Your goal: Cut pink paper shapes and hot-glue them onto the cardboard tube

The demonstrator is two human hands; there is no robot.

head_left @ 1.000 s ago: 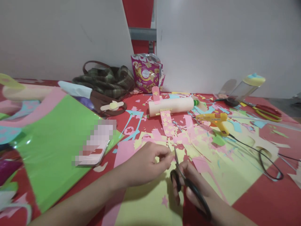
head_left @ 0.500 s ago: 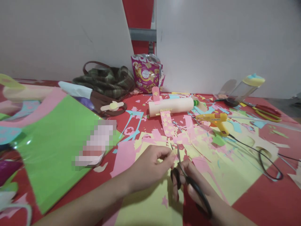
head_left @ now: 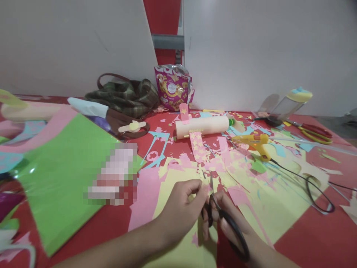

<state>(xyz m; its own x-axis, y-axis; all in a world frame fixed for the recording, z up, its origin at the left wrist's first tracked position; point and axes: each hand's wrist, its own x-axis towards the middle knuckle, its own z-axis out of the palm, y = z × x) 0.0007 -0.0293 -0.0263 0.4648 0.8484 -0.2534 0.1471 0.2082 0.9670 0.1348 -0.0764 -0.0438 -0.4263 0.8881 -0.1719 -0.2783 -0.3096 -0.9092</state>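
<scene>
In the middle front, my left hand [head_left: 191,203] has its thumb and forefinger pinched on a small pale piece of paper [head_left: 206,185], partly hidden by the fingers. My right hand [head_left: 227,216] grips black-handled scissors [head_left: 232,227], fingers through the loops. Their blades stand apart, pointing away from me, right beside the left fingertips. Under both hands lies a yellow sheet [head_left: 170,257] with a small pink star [head_left: 195,239] on it. Beyond the hands, a cream-coloured tube [head_left: 206,126] carries a pink strip with yellow stars [head_left: 197,147].
A yellow glue gun [head_left: 255,143] with a black cord lies to the right, near a clear bottle [head_left: 288,106] and red-and-yellow-handled scissors [head_left: 316,133]. Leftward are a green sheet [head_left: 64,182] and a blurred-out flat object [head_left: 114,175]. A purple snack bag [head_left: 174,87] stands behind. Paper scraps cover much of the table.
My left hand has turned slightly and come down a little, its fingertips closer to the scissor blades. The scissors have barely moved. The whole view has shifted slightly.
</scene>
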